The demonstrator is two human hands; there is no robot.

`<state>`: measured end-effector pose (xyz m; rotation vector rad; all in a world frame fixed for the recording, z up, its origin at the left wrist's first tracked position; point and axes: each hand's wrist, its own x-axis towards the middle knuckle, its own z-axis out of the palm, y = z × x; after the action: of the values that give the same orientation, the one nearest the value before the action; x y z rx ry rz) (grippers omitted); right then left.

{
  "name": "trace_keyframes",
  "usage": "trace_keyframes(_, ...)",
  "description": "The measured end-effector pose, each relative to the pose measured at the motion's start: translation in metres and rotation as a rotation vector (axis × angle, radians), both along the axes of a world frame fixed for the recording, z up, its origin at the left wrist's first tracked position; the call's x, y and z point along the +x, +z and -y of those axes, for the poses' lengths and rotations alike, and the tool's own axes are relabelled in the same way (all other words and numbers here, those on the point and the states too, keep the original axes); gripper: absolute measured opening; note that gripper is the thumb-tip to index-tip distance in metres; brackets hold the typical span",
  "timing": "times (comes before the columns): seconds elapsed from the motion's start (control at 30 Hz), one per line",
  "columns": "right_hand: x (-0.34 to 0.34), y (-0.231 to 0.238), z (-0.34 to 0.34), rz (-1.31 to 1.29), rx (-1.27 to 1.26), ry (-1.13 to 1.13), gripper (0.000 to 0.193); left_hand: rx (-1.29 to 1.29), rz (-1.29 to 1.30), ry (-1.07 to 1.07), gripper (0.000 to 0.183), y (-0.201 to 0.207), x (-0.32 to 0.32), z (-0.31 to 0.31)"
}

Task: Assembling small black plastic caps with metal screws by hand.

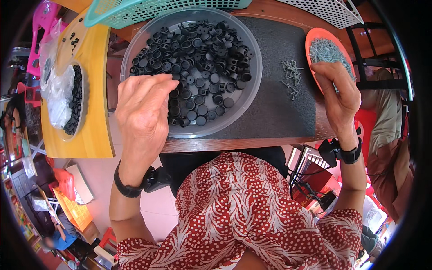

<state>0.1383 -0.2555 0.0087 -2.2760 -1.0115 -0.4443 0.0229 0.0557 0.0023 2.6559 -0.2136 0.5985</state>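
Observation:
My left hand [143,105] is over the left rim of a wide, clear plastic tub [198,134], with thumb and fingers pinched together. Small black round plastic parts [207,49], some like caps and some like rings, fill much of the tub. Whatever sits in that pinch is hidden against the dark parts. At the right, my right hand [341,87] reaches to the near edge of an orange oval dish [310,42] full of small grey screws [330,50]. Its fingers are bent and closed, and their tips touch or hover over the dish; what they hold cannot be made out.
Loose screws [291,77] lie on a black mat [274,108] between tub and dish. A mint-green basket [166,5] and a white perforated basket [328,11] stand behind. On a yellow table [96,112] at left is another container of black parts [76,99] with a plastic bag [58,99].

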Motion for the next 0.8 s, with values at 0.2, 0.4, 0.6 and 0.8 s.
trace_keyframes(0.2, -0.004, -0.005, -0.004, -0.041, 0.033, 0.024, 0.020, 0.054, 0.065, -0.062, 0.019, -0.006, 0.019, 0.010)
trace_keyframes(0.4, -0.006, -0.005, 0.000, -0.041, 0.066, 0.021, 0.022, 0.242, 0.009, -0.100, 0.008, -0.017, 0.034, 0.015)
trace_keyframes(0.6, -0.009, -0.012, -0.001, -0.032, 0.147, 0.085, 0.023, 0.288, -0.035, -0.132, 0.009, -0.010, 0.034, 0.017)
trace_keyframes(0.8, -0.021, -0.023, 0.006, -0.105, 0.052, 0.014, 0.018, -0.160, -0.202, 0.013, 0.014, 0.007, 0.015, 0.019)
